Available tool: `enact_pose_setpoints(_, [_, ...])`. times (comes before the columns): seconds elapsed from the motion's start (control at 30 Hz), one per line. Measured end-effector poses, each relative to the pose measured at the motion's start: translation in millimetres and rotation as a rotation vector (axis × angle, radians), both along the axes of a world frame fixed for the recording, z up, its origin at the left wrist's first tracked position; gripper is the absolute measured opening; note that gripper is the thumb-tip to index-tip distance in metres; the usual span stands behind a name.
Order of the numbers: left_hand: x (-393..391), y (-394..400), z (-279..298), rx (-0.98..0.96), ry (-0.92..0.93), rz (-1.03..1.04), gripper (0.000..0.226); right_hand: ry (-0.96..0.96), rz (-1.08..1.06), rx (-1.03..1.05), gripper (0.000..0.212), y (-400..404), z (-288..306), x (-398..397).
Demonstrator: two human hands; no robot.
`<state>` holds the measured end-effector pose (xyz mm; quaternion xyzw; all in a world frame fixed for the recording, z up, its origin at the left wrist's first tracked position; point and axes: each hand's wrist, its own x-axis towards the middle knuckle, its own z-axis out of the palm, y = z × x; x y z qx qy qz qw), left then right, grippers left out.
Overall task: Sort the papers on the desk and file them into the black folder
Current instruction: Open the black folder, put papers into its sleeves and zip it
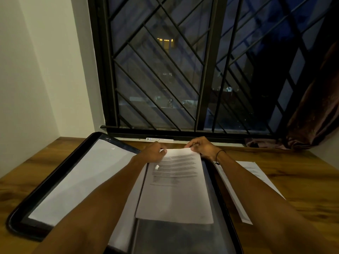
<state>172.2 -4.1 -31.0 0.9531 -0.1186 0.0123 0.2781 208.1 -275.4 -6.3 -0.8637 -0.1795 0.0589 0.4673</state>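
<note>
A printed sheet (pixel 174 187) is pinched at its 12 o'clock edge by left hand (pixel 152 153) and right hand (pixel 201 146), laid over the open black folder (pixel 42 186) on the wooden surface (pixel 302 180); more papers (pixel 256 171) at 3 o'clock.

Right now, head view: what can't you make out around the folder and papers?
- Printed sheet: its text is blurred, too small to read.
- Black folder: near edge cut off by the frame bottom, forearms cover its middle.
- Papers on the desk: partly hidden under the right forearm.
- Left hand, right hand: fingertips hidden behind the sheet's far edge.
</note>
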Motion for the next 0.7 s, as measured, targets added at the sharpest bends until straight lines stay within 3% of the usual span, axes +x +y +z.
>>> enact_pose_setpoints(0.07, [2, 2, -1, -0.037, -0.008, 0.003, 0.023, 0.04, 0.039, -0.039, 0.022, 0, 2, -3])
enact_pose_setpoints(0.17, [0, 3, -3, -0.038, -0.002, 0.04, 0.03, 0.042, 0.053, -0.079, 0.022, -3, 6, -9])
enact_pose_setpoints(0.37, [4, -2, -1, 0.065, -0.006, 0.018, 0.027, -0.186, -0.13, -0.259, 0.038, 11, 0, -1])
enact_pose_setpoints(0.47, [6, 0, -4, 0.019, -0.021, 0.029, 0.023, -0.207, -0.1, -0.298, 0.041, 18, -4, 0])
enact_pose_setpoints(0.53, [6, 3, -6, -0.006, -0.031, 0.028, 0.022, -0.165, -0.042, -0.279, 0.038, 16, -5, 0])
enact_pose_setpoints(0.63, [2, 7, -8, -0.019, -0.02, -0.043, 0.032, 0.057, 0.064, -0.23, 0.016, 8, -2, -8])
enact_pose_setpoints(0.7, [0, 7, -8, -0.046, -0.045, -0.061, 0.04, 0.162, 0.102, -0.215, 0.022, 1, -2, -12])
